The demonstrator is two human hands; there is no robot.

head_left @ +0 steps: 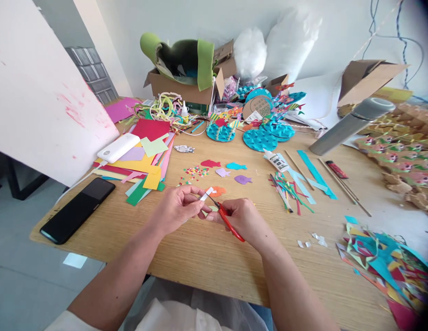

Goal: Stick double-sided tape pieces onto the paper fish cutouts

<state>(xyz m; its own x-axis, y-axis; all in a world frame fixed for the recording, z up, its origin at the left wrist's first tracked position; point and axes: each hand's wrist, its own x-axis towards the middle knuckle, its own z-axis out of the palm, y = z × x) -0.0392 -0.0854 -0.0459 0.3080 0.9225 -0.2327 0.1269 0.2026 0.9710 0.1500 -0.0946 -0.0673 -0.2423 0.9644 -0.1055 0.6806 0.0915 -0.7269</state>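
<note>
My left hand (181, 207) pinches a small white paper strip (206, 194) between thumb and fingers. In my right hand (243, 218) is a pair of red-handled scissors (231, 224), their dark blades pointing up and left at the strip. Whether the blades touch the paper is hard to tell. Just behind my fingertips lies an orange paper fish (219, 191), partly covered. Beyond it lie a red paper fish (210, 163), a blue one (236, 166), a lilac one (222, 172) and a purple one (243, 179). Tiny coloured paper bits (196, 172) form a pile beside them.
Coloured paper sheets (153, 131), a white power bank (118, 148) and a phone (78, 210) occupy the left. To the right are a glue tube (276, 161), thin paper strips (292, 191), a grey bottle (348, 126) and a scrap heap (386, 262). Blue egg-tray pieces (258, 139) stand behind.
</note>
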